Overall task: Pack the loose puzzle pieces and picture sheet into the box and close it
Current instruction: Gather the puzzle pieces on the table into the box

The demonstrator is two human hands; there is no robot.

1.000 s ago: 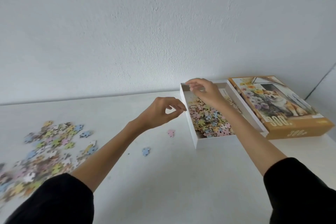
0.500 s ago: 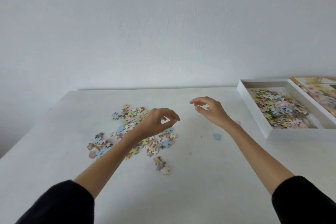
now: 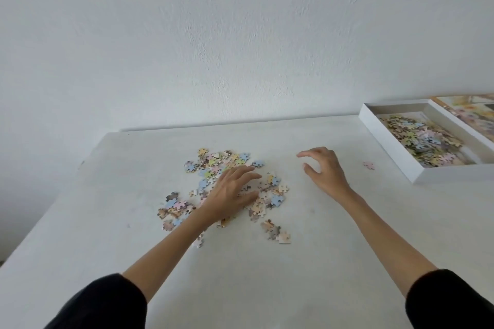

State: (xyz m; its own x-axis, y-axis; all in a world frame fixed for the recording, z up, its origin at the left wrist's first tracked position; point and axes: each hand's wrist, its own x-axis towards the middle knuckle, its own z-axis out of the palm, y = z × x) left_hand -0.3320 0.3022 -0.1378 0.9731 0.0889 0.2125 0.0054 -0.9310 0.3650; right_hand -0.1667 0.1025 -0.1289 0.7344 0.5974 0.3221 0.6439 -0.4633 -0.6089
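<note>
A scatter of pastel loose puzzle pieces lies on the white table at centre left. My left hand rests flat on the pile, fingers spread, hiding pieces beneath it. My right hand hovers just right of the pile, fingers curved and apart, holding nothing. The white box bottom sits at the right edge with many pieces heaped inside. The picture lid lies beyond it, cut off by the frame. One pink stray piece lies between my right hand and the box.
A plain white wall rises behind the table's far edge. The table's left edge runs diagonally down to the lower left. A small clump of pieces lies apart, nearer to me than the main pile.
My view swung left from the box to the pile. My left hand lowered and flattened onto the pieces; my right hand left the box and moved over beside the pile.
</note>
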